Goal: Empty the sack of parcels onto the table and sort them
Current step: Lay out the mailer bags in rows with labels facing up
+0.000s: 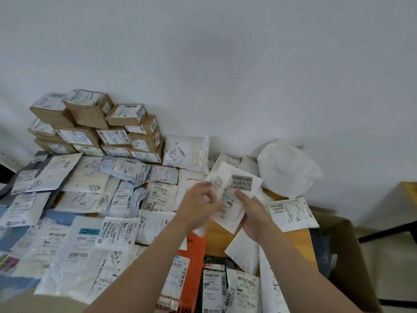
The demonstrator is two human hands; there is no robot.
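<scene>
SORTING WELL UNDER WAY: A person holds a white parcel point(242, 181) up over the table point(291, 236), well to the right of the stack of brown boxes point(94, 125) and nearer the camera than it. The left hand point(198, 199), blurred, has its fingers curled on the parcel's left edge. The right hand point(250, 211) grips its lower right side, fingertips beside a printed label whose number sits upside down to the camera.

The stack stands against the wall point(225, 64). Directly in front of it, flat mailers point(90, 222) lie in overlapping rows with their labels up. Farther right of the stack, beyond the held parcel, a crumpled white sack point(288, 168) slumps against the same wall.

The sack looks emptied, so the tipping-out appears done, and with boxes piled and mailers laid out the sorting seems mostly finished. What looks left is the parcel in hand and a looser cluster under the forearms, right of the stack and closest to the camera, among them an orange parcel point(191, 267). An open carton point(345, 256) stands beside the table, on the side farthest from the stack
</scene>
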